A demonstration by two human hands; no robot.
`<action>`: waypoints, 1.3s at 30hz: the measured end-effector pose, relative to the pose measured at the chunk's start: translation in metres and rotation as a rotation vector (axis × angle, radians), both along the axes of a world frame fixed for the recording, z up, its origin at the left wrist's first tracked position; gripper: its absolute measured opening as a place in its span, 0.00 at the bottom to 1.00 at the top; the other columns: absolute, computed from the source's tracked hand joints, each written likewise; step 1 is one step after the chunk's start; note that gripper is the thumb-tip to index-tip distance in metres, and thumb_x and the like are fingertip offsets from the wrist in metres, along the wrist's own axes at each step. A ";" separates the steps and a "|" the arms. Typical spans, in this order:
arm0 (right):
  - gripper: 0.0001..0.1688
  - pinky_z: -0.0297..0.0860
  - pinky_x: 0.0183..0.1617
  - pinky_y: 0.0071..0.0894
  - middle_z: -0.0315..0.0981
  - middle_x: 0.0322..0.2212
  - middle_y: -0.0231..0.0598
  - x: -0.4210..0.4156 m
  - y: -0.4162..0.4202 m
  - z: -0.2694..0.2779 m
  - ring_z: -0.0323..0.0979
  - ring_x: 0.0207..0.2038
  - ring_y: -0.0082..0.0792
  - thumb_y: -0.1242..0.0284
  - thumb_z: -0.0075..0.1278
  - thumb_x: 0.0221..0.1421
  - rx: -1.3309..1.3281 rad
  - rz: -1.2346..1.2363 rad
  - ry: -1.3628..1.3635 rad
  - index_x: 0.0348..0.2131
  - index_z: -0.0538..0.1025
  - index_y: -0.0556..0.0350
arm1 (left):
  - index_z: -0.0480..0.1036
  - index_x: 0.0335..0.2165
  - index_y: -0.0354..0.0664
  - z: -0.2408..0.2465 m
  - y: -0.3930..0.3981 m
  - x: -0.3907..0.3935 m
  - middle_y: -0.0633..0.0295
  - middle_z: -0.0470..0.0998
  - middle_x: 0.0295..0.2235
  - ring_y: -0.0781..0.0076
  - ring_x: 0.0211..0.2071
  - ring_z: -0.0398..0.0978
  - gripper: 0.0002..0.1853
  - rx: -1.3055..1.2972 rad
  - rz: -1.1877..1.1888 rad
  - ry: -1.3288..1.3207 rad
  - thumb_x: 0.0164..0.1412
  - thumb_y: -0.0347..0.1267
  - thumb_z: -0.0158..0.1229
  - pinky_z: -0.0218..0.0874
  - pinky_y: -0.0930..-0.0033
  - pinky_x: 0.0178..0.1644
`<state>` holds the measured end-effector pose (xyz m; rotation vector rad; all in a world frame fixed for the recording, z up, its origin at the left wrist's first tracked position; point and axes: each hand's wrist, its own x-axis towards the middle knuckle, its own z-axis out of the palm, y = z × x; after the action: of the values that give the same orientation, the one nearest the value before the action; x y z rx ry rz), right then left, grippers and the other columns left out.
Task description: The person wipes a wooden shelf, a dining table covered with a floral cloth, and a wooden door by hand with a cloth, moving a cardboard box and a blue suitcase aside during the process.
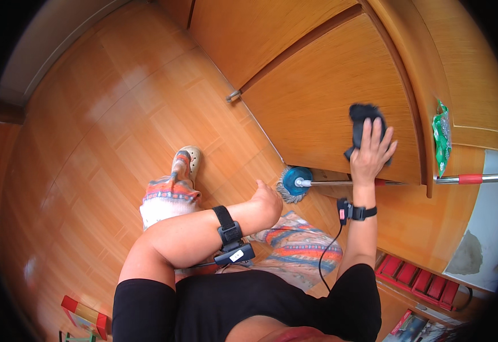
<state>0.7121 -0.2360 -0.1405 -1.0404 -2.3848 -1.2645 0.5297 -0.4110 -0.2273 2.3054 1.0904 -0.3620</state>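
Note:
My right hand (367, 158) presses a dark cloth (362, 113) flat against a wooden cabinet door panel (317, 107), fingers spread over it. The cloth is bunched, and part of it lies hidden beneath the palm. My left hand (269, 207) is held low in front of my body, apart from the cabinet. It looks rounded and foreshortened, and its fingers cannot be made out. Each forearm wears a black strap with a small device. Below my right hand, a mop (298, 181) with a blue head and grey strands passes behind my right wrist.
A green plastic packet (442, 139) rests by the cabinet's right edge, near the mop's metal pole (488, 178). A small metal fitting (233, 95) juts from the cabinet's lower edge. Red slatted object (420, 280) lies lower right; a red-and-yellow box (84, 317) stands lower left on the wood-patterned floor (116, 171).

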 end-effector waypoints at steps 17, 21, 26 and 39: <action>0.37 0.28 0.70 0.51 0.37 0.68 0.37 -0.154 0.093 -0.232 0.30 0.70 0.46 0.67 0.39 0.57 -0.205 0.104 -0.750 0.65 0.53 0.55 | 0.64 0.52 0.26 0.004 0.007 -0.015 0.42 0.72 0.49 0.46 0.51 0.70 0.29 0.000 0.112 0.008 0.57 0.38 0.51 0.54 0.43 0.58; 0.35 0.27 0.70 0.54 0.38 0.67 0.39 -0.154 0.102 -0.291 0.30 0.70 0.48 0.67 0.35 0.59 -0.255 0.150 -0.890 0.64 0.55 0.59 | 0.63 0.53 0.27 0.001 0.005 -0.017 0.42 0.72 0.48 0.46 0.52 0.69 0.29 0.041 0.161 0.062 0.57 0.37 0.50 0.54 0.44 0.58; 0.34 0.28 0.70 0.52 0.43 0.67 0.39 -0.154 0.094 -0.317 0.33 0.70 0.46 0.63 0.33 0.62 -0.361 0.113 -1.045 0.63 0.56 0.61 | 0.61 0.54 0.27 0.011 0.010 -0.018 0.41 0.70 0.49 0.46 0.53 0.67 0.29 0.047 0.176 0.103 0.57 0.35 0.49 0.53 0.46 0.58; 0.31 0.24 0.71 0.48 0.46 0.66 0.35 0.061 -0.011 -0.274 0.35 0.70 0.38 0.61 0.33 0.63 -0.566 -0.001 -1.322 0.61 0.62 0.56 | 0.67 0.49 0.32 -0.015 -0.006 -0.005 0.51 0.74 0.44 0.57 0.47 0.70 0.29 0.240 0.143 0.125 0.59 0.46 0.53 0.55 0.51 0.53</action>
<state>0.7734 -0.2467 -0.4145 -0.1842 -3.8581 -1.5885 0.5248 -0.4168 -0.2424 2.4183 1.4209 -0.3394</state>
